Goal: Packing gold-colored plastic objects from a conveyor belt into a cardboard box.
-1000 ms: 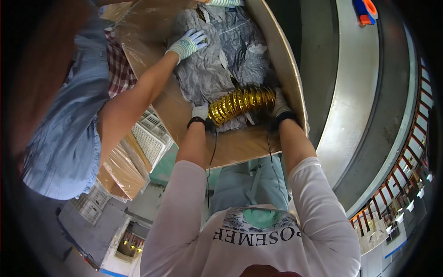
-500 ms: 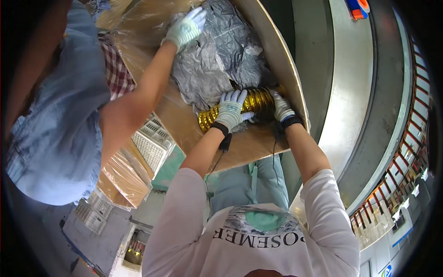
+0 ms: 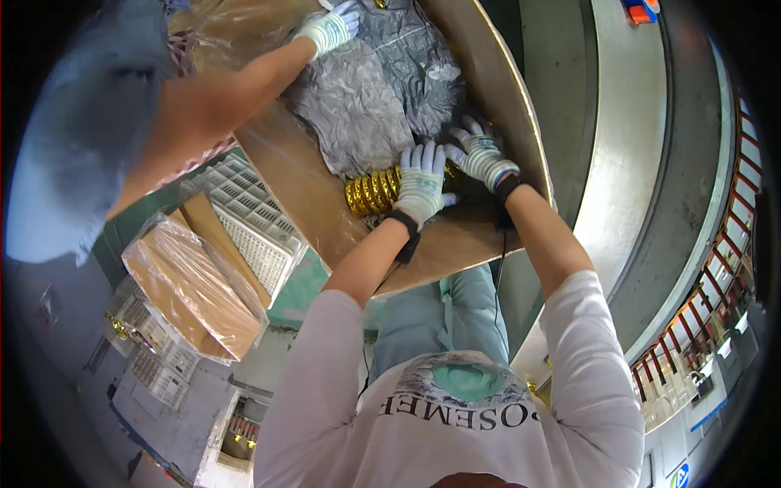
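One open cardboard carton [image 3: 321,224] encloses crumpled grey sheeting [image 3: 350,110]. Inside it, along the sheeting's near edge, lies a shiny, ribbed gold roll [image 3: 371,193], its rings closely set, its right part largely covered. Bare brown wall slopes below the roll; open room narrows between the right hand [image 3: 482,159] and the carton's right side. The left hand [image 3: 421,189], gloved, lies across the roll, fingers extended, slightly apart; the right's fingers are spread, their contact unclear.

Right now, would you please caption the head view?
Left hand on ribbed gold piece, right hand alongside, inside cardboard box.
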The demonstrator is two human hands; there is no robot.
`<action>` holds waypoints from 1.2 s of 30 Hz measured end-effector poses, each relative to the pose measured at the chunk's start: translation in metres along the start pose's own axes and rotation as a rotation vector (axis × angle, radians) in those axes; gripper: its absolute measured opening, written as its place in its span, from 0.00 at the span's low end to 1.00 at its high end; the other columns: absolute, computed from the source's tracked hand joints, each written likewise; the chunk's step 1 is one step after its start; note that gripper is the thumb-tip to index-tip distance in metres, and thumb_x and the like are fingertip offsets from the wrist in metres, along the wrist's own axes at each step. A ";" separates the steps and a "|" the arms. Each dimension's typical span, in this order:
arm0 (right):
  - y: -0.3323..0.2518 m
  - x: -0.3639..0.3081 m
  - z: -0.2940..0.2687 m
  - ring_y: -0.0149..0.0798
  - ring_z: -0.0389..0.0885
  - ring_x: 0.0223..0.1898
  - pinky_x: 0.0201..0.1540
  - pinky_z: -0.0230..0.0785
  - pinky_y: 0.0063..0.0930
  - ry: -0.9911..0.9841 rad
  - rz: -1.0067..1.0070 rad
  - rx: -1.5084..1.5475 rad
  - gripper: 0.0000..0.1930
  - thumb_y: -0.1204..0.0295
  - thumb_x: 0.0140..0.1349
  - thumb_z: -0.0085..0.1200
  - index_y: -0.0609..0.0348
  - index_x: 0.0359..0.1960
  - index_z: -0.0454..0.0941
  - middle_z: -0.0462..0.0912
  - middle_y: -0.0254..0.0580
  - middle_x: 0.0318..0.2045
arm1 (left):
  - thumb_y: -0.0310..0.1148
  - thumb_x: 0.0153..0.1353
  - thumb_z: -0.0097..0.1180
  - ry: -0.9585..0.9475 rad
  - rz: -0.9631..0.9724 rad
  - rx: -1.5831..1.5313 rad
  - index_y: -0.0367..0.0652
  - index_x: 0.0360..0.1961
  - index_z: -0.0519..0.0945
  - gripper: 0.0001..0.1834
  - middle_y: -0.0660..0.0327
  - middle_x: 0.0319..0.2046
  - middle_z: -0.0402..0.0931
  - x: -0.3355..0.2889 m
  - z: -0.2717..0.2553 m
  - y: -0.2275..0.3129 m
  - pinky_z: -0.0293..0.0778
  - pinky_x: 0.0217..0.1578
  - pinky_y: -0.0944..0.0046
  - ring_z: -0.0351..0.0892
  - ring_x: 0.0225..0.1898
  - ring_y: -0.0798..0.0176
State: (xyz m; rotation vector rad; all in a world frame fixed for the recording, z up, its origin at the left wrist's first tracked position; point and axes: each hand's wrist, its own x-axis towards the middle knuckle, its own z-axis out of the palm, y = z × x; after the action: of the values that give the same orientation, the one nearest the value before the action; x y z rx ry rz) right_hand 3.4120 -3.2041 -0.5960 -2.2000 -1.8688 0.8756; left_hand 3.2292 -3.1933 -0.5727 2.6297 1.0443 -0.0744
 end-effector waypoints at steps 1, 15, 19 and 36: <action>0.002 0.000 0.001 0.59 0.56 0.70 0.70 0.44 0.64 -0.121 0.004 -0.010 0.29 0.52 0.60 0.56 0.45 0.63 0.71 0.59 0.49 0.70 | 0.54 0.34 0.75 -0.039 -0.039 -0.001 0.34 0.67 0.59 0.62 0.45 0.65 0.60 -0.001 0.008 -0.005 0.49 0.67 0.43 0.59 0.65 0.44; -0.048 -0.042 -0.033 0.59 0.45 0.75 0.69 0.35 0.73 -0.374 -0.095 -0.312 0.50 0.52 0.45 0.68 0.39 0.72 0.55 0.51 0.50 0.74 | 0.53 0.38 0.72 -0.017 0.015 0.032 0.40 0.64 0.65 0.53 0.49 0.61 0.65 -0.025 -0.022 -0.015 0.51 0.63 0.39 0.61 0.64 0.46; -0.035 -0.026 -0.019 0.59 0.54 0.71 0.69 0.41 0.70 -0.311 -0.251 -0.445 0.50 0.47 0.44 0.71 0.37 0.71 0.59 0.60 0.50 0.69 | 0.64 0.36 0.71 -0.270 -0.296 0.151 0.48 0.69 0.61 0.60 0.51 0.63 0.64 -0.062 -0.026 -0.057 0.46 0.64 0.34 0.62 0.64 0.47; -0.064 -0.080 -0.048 0.59 0.59 0.69 0.69 0.49 0.60 -0.103 -0.135 -0.166 0.40 0.52 0.53 0.64 0.52 0.67 0.64 0.64 0.53 0.67 | 0.62 0.45 0.67 -0.167 -0.404 -0.008 0.46 0.68 0.60 0.54 0.50 0.67 0.58 -0.092 -0.015 -0.060 0.49 0.64 0.33 0.53 0.69 0.46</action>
State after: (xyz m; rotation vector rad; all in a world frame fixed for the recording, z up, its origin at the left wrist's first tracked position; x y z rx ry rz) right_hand 3.3751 -3.2516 -0.4995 -2.1237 -2.1827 0.8522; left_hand 3.1202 -3.2083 -0.5592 2.3181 1.4888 -0.3695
